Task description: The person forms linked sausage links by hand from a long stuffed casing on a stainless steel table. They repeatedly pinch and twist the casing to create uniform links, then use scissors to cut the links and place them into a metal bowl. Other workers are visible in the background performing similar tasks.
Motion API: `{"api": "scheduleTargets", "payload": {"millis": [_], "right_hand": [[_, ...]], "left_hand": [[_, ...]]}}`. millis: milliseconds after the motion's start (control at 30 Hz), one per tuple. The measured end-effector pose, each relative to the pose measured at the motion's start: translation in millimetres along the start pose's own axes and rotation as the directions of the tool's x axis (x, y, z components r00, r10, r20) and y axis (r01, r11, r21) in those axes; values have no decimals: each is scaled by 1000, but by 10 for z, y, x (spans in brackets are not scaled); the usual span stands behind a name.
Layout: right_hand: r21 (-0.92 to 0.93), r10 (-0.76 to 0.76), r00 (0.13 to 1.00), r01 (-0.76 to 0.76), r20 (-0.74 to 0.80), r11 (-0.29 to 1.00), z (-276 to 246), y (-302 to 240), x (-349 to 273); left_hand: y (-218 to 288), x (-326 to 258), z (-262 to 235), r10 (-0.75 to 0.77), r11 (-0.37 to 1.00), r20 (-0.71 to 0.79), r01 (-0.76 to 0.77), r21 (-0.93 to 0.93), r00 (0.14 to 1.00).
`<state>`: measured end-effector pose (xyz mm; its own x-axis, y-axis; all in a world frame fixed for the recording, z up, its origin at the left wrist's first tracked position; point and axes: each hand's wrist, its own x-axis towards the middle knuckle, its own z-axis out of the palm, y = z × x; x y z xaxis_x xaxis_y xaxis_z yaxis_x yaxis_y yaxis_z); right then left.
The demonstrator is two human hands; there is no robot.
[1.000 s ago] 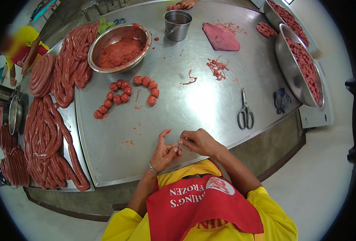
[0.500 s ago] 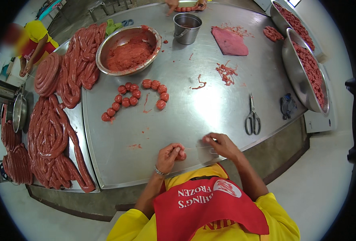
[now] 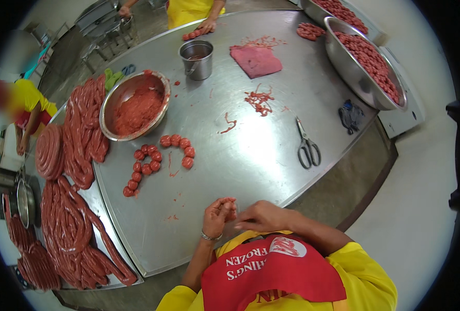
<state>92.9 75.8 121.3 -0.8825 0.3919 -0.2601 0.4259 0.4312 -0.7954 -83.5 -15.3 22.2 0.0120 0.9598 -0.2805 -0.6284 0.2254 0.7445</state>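
My left hand [image 3: 215,217] is closed around a short red sausage link [image 3: 231,208] just above the table's near edge, thumb on top. Right beside it, my right hand [image 3: 261,215] has its fingers curled, with the fingertips near the link. The thin pale string stretched between my hands in the earlier picture is barely visible now; my right fingers seem still pinched on it. Farther left on the steel table lie two strands of tied round sausages, a curved one [image 3: 187,151] and a looped one [image 3: 136,176].
A bowl of ground meat [image 3: 105,111], a metal bucket [image 3: 196,71], a pink cloth [image 3: 256,63] and scissors [image 3: 307,147] are on the table [image 3: 209,171]. Long filled casings [image 3: 69,223] cover the left side. Steel basins [image 3: 338,65] of meat stand far right. Two co-workers are across and left.
My right hand has come in from the right toward my left hand, which still holds the link. My view has turned, so the table's things appear shifted left.
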Motion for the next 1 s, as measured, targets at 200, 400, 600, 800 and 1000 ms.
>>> {"api": "scheduleTargets", "payload": {"millis": [200, 400, 600, 800, 1000], "right_hand": [[259, -49, 941, 142, -336, 955, 43, 131, 215], [85, 65, 970, -46, -235, 995, 197, 306, 20], [242, 183, 977, -205, 112, 948, -160, 110, 33], [255, 55, 923, 48, -380, 966, 212, 188, 82], [300, 22, 979, 41, -204, 953, 286, 196, 59]], "left_hand": [[55, 100, 29, 17, 949, 52, -33, 315, 998], [1, 15, 31, -87, 948, 2, 83, 308, 996], [42, 10, 73, 42, 960, -10, -37, 276, 999], [66, -15, 65, 7, 981, -60, 5, 194, 998], [44, -17, 53, 12, 988, -60, -3, 155, 998]]}}
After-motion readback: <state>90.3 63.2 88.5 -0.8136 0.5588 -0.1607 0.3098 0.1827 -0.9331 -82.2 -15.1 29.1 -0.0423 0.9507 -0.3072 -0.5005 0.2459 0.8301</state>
